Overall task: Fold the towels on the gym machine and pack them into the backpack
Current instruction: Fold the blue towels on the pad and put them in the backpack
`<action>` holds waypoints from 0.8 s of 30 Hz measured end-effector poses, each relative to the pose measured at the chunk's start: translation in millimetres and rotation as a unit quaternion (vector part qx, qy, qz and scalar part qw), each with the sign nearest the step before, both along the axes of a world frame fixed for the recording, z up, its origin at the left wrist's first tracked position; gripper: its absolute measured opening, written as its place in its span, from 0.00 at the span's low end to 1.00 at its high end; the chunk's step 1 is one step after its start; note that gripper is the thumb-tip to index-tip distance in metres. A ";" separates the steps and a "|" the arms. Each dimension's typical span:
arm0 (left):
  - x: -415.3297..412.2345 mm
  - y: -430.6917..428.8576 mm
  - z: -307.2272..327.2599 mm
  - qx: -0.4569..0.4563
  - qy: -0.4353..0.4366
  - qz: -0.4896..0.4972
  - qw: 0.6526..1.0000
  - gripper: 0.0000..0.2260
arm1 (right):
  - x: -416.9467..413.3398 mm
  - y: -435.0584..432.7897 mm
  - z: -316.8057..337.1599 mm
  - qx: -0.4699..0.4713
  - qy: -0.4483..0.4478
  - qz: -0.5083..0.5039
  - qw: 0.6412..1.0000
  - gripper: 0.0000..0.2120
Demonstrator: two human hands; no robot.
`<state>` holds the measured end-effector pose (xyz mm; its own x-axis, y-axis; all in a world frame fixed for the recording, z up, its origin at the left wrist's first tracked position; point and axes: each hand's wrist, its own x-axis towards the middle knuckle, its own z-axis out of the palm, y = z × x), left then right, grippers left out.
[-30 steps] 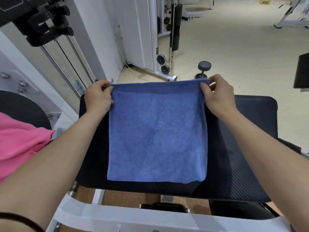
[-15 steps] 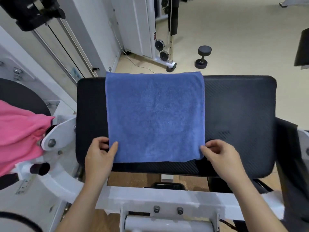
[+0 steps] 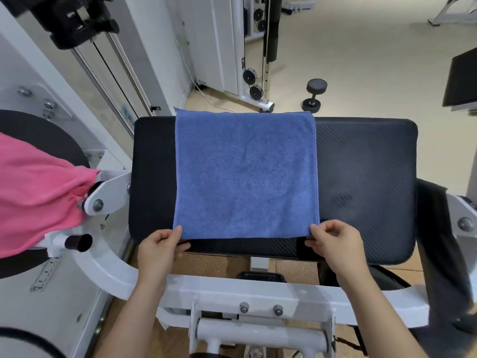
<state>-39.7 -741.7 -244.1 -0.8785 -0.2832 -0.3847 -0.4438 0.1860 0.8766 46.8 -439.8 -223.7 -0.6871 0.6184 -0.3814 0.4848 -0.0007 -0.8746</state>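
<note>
A blue towel [image 3: 245,174] lies flat and square on the black padded seat [image 3: 361,182] of the gym machine. My left hand [image 3: 158,250] pinches the towel's near left corner. My right hand [image 3: 333,244] pinches its near right corner. Both corners sit close to the pad's front edge. A pink towel [image 3: 33,197] hangs over a machine part at the left. A dark cloth [image 3: 438,244] drapes over the frame at the right. No backpack is in view.
The white machine frame [image 3: 232,293] runs across just below my hands, with a lever and black knob [image 3: 78,242] at the left. A cable column [image 3: 260,52] and a dumbbell [image 3: 313,98] stand on the beige floor beyond the pad.
My hands left the towel's far corners and came to its near corners, which they now pinch. The towel lies spread out on the pad.
</note>
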 end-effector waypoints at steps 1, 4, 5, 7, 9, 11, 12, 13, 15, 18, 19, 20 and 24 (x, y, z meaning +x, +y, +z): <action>-0.3 -2.3 -0.6 0.025 -0.001 0.019 1.000 0.08 | 2.0 0.9 -2.7 -0.003 0.009 -0.020 1.000 0.08; -1.5 -5.7 -2.1 0.070 0.002 0.061 0.996 0.06 | 6.0 3.1 -10.6 -0.013 0.023 -0.066 0.998 0.07; -1.6 -5.9 -2.9 0.079 0.007 0.068 0.995 0.05 | 6.2 3.3 -13.5 -0.010 0.029 -0.074 0.997 0.07; 0.4 -6.7 -6.0 0.085 0.024 0.069 0.994 0.08 | 7.3 2.6 -18.9 0.027 0.053 -0.061 0.996 0.10; 3.3 -8.5 -8.9 0.071 0.055 0.035 0.995 0.08 | 10.2 3.1 -24.0 0.134 0.080 0.021 0.988 0.12; 5.5 -12.5 -11.8 0.035 0.096 -0.025 0.994 0.08 | 13.2 3.7 -25.9 0.245 0.102 0.130 0.955 0.12; 6.1 -14.3 -12.1 0.012 0.110 -0.061 0.992 0.08 | 13.6 5.7 -25.9 0.280 0.116 0.174 0.937 0.10; 6.0 -16.1 -12.0 -0.012 0.116 -0.095 0.989 0.09 | 13.6 8.1 -23.9 0.304 0.129 0.208 0.921 0.09; 7.0 -20.3 -12.7 -0.050 0.102 -0.154 0.982 0.11 | 13.8 12.7 -21.7 0.342 0.121 0.260 0.895 0.10; 7.7 -24.4 -16.0 -0.116 0.098 -0.210 0.966 0.19 | 12.7 23.1 -27.0 0.436 0.088 0.321 0.836 0.20; 6.8 -24.2 -16.7 -0.155 0.120 -0.217 0.956 0.18 | 12.9 25.2 -28.5 0.476 0.093 0.328 0.811 0.19; 5.6 -23.1 -16.5 -0.195 0.146 -0.217 0.945 0.16 | 12.7 27.5 -30.3 0.511 0.103 0.326 0.789 0.18; 2.7 -22.4 -14.7 -0.275 0.211 -0.225 0.911 0.09 | 13.4 34.0 -30.2 0.574 0.128 0.303 0.750 0.10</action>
<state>-36.9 -764.1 -258.8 -0.9899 0.0950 0.1051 0.1412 0.7275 0.6714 60.1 -405.9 -253.9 -0.9345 -0.0176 0.3555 -0.0923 0.9766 -0.1942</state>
